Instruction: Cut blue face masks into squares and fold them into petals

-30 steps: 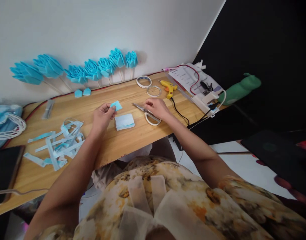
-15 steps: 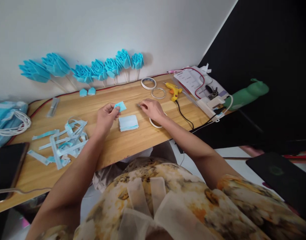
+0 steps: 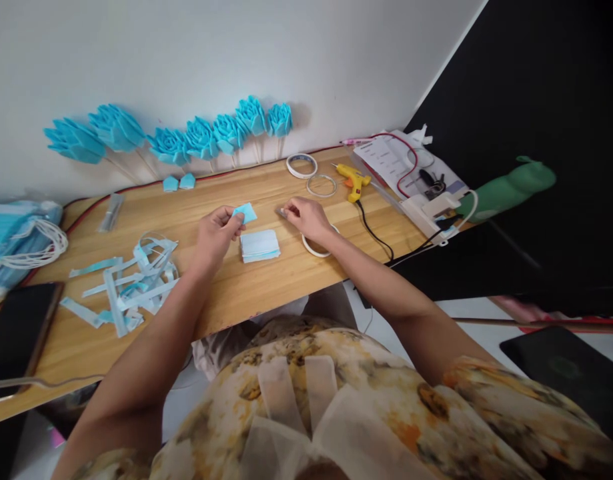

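Pinched in my left hand point(image 3: 219, 230) is a small blue fabric square point(image 3: 245, 213), held above the table. My right hand point(image 3: 307, 217) is closed, thumb against fingers, on a tiny greyish piece too small to name. Between and just below the hands lies a stack of pale blue fabric squares point(image 3: 261, 245). Under my right wrist a roll of white tape point(image 3: 306, 248) lies flat, partly covered. Two folded blue petals point(image 3: 171, 184) rest farther back on the left.
Blue fabric flowers on sticks point(image 3: 201, 137) lean along the wall. Cut strips point(image 3: 117, 300), a phone point(image 3: 23, 330) and face masks point(image 3: 9, 230) lie left. A yellow glue gun point(image 3: 354, 180), tape rings point(image 3: 301, 167), papers point(image 3: 386, 163) and a power strip point(image 3: 431, 212) are right.
The whole view has shifted slightly. Both hands keep their grips and nearly the same places, the blue square still in the left.
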The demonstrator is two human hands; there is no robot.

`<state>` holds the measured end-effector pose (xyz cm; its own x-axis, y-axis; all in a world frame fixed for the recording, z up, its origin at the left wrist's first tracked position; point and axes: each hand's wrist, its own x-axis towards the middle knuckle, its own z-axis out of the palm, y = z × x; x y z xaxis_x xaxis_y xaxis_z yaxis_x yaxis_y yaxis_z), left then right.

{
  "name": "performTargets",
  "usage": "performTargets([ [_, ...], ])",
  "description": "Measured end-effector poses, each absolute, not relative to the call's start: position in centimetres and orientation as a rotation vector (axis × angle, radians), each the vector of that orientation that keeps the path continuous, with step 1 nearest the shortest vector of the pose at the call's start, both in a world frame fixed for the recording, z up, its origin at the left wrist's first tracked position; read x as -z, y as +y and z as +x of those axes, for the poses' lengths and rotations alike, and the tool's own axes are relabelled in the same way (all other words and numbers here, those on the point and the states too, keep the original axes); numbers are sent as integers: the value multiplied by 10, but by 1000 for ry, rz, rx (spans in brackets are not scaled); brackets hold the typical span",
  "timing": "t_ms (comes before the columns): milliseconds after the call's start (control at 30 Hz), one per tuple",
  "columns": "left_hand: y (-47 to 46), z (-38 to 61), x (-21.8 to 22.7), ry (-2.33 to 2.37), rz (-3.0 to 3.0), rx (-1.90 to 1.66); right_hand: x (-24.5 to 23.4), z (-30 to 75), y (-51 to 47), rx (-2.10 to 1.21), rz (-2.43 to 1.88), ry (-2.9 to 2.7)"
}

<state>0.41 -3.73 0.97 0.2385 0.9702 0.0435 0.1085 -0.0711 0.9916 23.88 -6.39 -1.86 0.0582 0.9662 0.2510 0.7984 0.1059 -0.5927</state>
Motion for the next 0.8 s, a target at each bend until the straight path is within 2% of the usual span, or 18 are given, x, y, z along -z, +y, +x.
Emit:
performTargets([
  [267, -40, 5, -13, 1074, 1437, -1018, 21, 244, -62, -712, -1516, -1370],
  [433, -42, 5, -15, 1043, 1409, -976, 5, 238, -69, -739, -1369, -1273],
  [567, -43, 5, -18, 992, 1385, -976, -22, 221, -73, -533, -1281, -1445],
  [800, -47, 5, -22, 935, 1303, -968, -37, 202, -61, 144, -915, -1948],
])
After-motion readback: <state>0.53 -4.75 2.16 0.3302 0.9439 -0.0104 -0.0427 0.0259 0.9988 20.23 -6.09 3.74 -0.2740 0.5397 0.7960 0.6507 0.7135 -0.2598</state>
